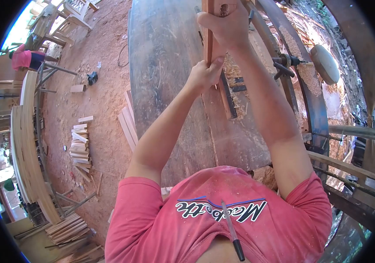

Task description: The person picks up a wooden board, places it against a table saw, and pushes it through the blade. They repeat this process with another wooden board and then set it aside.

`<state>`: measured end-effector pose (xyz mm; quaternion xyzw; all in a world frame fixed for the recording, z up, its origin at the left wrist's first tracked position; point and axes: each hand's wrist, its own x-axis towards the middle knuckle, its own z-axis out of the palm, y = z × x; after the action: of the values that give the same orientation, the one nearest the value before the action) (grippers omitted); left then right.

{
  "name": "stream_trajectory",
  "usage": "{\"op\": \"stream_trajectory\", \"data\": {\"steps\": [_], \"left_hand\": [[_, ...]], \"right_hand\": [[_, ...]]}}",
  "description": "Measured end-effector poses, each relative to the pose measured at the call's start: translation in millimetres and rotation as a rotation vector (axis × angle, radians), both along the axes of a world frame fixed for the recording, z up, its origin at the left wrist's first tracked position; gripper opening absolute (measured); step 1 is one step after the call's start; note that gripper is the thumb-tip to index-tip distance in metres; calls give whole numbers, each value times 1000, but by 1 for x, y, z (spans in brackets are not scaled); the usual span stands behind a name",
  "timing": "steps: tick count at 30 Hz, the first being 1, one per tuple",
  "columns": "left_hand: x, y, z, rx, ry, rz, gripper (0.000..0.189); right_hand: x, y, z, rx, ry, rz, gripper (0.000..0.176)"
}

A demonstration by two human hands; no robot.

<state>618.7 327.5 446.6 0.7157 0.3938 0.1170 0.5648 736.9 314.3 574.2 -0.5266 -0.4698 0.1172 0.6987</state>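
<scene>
A reddish-brown wooden board (208, 33) stretches forward over the table at the top of the head view, its far end cut off by the frame. My right hand (227, 26) is closed around it, thumb across its left edge. A chiselled-looking recess shows in the wood by those fingers. Closer to me, my left hand (206, 75) grips the board's near end, thumb on the right side. Just below this hand a dark straight bar (227, 98) lies on the worn wooden table (165, 87), with wood shavings (241, 105) beside it.
On the right stand a clamp-like metal fitting (286, 61) and a round pale disc (324, 64). Small wood blocks (80, 149) lie on the dirt floor at left, near long stacked planks (29, 144). Another person (27, 57) is at far left. A pen (233, 232) hangs before my shirt.
</scene>
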Motion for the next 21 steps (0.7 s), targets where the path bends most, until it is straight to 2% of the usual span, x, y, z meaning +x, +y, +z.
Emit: {"op": "stream_trajectory", "data": {"steps": [4, 10, 13, 21], "left_hand": [[6, 3, -14, 65, -96, 91, 68], [8, 7, -16, 75, -138, 108, 70], [6, 9, -4, 10, 1, 37, 71], [6, 9, 3, 10, 2, 43, 71]], "right_hand": [[2, 3, 1, 8, -2, 30, 35], [5, 8, 1, 36, -36, 35, 35], [6, 9, 1, 12, -28, 31, 36], [7, 12, 0, -8, 11, 24, 34]]}}
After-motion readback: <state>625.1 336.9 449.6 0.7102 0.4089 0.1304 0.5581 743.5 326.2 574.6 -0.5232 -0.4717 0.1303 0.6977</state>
